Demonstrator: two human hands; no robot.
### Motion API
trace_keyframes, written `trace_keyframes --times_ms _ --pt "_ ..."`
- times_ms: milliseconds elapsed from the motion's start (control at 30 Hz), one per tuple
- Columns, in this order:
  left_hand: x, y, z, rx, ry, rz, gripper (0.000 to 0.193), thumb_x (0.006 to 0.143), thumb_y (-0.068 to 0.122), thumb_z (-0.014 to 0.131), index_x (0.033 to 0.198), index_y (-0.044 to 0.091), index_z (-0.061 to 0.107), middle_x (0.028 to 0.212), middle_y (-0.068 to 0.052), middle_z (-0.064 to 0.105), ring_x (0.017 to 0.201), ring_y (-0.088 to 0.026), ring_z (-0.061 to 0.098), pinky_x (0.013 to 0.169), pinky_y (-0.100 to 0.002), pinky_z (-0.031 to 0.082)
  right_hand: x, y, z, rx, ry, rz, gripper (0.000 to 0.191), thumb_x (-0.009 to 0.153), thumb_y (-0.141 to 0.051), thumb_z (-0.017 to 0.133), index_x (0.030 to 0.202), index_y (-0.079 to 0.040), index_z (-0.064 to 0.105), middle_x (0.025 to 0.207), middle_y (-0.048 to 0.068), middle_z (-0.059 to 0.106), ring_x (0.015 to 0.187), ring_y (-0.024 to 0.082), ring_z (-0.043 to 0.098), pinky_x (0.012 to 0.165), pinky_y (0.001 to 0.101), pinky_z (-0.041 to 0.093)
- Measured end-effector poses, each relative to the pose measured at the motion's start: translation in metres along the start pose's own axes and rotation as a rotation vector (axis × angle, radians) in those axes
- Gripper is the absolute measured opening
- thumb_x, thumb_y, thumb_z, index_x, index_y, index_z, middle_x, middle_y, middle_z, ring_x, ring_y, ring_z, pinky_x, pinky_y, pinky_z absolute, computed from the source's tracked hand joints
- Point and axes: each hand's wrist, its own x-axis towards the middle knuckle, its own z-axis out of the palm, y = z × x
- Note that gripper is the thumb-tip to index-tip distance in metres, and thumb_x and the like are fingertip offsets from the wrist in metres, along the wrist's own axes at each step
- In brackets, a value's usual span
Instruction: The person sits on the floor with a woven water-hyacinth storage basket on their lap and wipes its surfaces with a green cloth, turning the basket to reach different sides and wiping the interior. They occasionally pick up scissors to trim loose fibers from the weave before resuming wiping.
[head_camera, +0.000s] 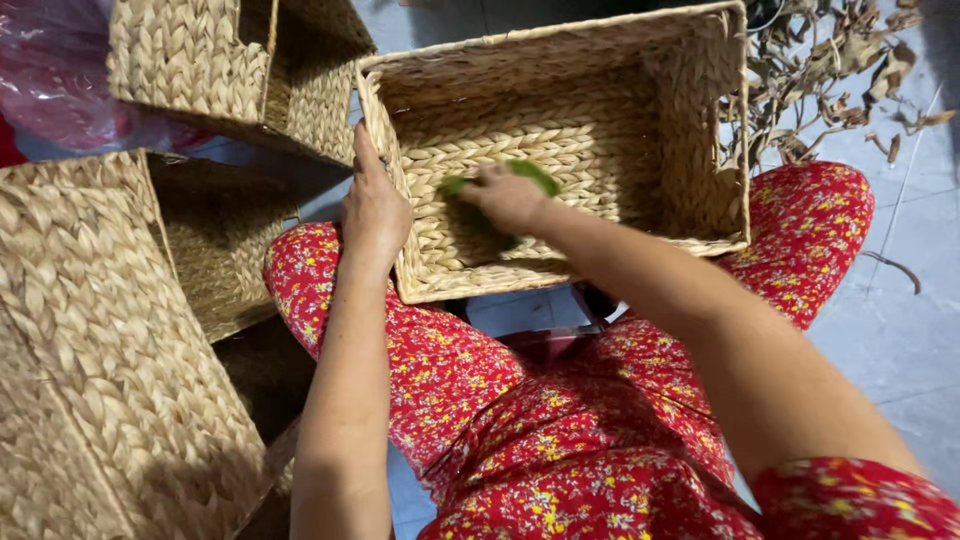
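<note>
Two bare arms reach up from a lap in red flowered cloth (560, 450). At centre frame the left hand (374, 210) grips the left rim of a woven basket (700, 150) resting on the knees. Inside it, the right hand (507, 195) presses a green cloth (535, 175) against the basket's floor, fingers closed on it. More woven baskets (110, 350) stand at left; dry leaves (830, 70) lie at upper right.
</note>
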Motion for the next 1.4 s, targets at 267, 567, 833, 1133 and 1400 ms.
trace_keyframes --times_ms 267,567,833,1133,1400 --pt "0.0 0.003 -0.004 -0.017 0.021 0.044 0.092 0.082 -0.005 0.058 0.158 0.003 0.007 0.14 -0.038 0.05 0.114 -0.054 0.06 0.097 -0.055 0.047 -0.093 0.15 0.001 -0.157 -0.156 0.396 0.055 0.096 -0.009 0.054 0.151 -0.012 0.046 0.128 0.026 0.068 0.114 0.043 0.07 0.098 0.052 0.054" --pt "0.005 0.011 -0.007 0.04 0.035 0.028 0.088 0.086 -0.001 0.056 0.159 0.001 0.007 0.133 -0.038 0.056 0.109 -0.053 0.063 0.095 -0.057 0.049 0.0 -0.015 0.036 0.168 -0.175 -0.083 0.061 0.066 -0.022 0.081 0.124 -0.012 0.066 0.11 0.02 0.072 0.105 0.038 0.069 0.089 0.0463 0.056" --pt "0.002 0.016 -0.021 -0.028 -0.001 -0.057 0.088 0.087 0.004 0.056 0.159 0.007 0.006 0.143 -0.033 0.048 0.113 -0.055 0.058 0.098 -0.059 0.045 0.004 -0.001 0.019 0.001 -0.262 -0.164 0.047 0.083 -0.029 0.068 0.129 -0.023 0.067 0.116 0.015 0.072 0.106 0.036 0.07 0.091 0.0492 0.055" --pt "0.002 0.023 -0.031 -0.069 0.114 0.022 0.086 0.086 0.01 0.066 0.156 0.005 0.016 0.14 -0.032 0.048 0.121 -0.048 0.056 0.1 -0.053 0.046 -0.101 0.124 -0.009 -0.166 -0.279 0.298 0.058 0.084 -0.016 0.063 0.14 -0.029 0.058 0.126 0.011 0.071 0.117 0.03 0.068 0.096 0.0435 0.057" --pt "-0.116 0.106 -0.104 -1.086 0.045 0.547 0.053 0.099 0.011 0.062 0.15 0.001 0.051 0.142 -0.015 0.06 0.123 -0.026 0.06 0.111 -0.042 0.051 -0.091 0.131 0.012 -0.103 -0.189 0.355 0.062 0.078 -0.023 0.066 0.139 -0.034 0.063 0.13 0.009 0.069 0.121 0.031 0.066 0.1 0.0441 0.055"
